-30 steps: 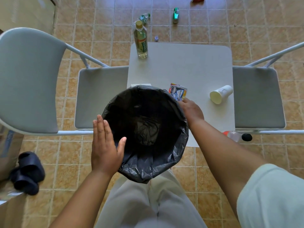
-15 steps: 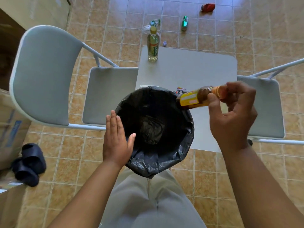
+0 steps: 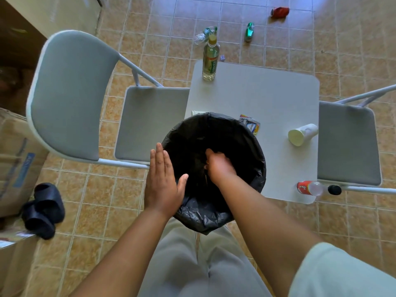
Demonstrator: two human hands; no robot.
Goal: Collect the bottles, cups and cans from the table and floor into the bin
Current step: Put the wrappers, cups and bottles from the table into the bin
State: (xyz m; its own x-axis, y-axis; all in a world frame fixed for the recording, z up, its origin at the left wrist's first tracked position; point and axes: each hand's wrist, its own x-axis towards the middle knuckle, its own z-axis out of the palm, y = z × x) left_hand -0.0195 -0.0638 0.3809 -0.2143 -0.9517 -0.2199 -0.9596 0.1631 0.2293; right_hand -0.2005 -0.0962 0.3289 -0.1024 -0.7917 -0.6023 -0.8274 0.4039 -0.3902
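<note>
The bin point(image 3: 255, 159), lined with a black bag, sits at the near edge of the table point(image 3: 267, 97), above the person's lap. The left hand point(image 3: 162, 183) lies flat and open against the bin's outer left side, fingers straight, thumb on the rim, holding nothing. The right hand point(image 3: 219, 166) is down inside the bin with fingers curled; whether it grips anything cannot be told against the dark bag.

On the table: an upright bottle point(image 3: 210, 61) at the far left corner, a white cup point(image 3: 302, 134) lying on its side near the right edge, a small packet point(image 3: 251, 123) just beside the bin's far rim, and a red-labelled bottle point(image 3: 309, 188) lying at the near right corner.

On the floor beyond the table: a crushed clear bottle point(image 3: 203, 34), a green can point(image 3: 249, 32) and a red can point(image 3: 279, 11).

Grey folding chairs stand close on the left point(image 3: 70, 93) and right point(image 3: 347, 144) of the table. Dark sandals point(image 3: 42, 209) lie on the floor at left.
</note>
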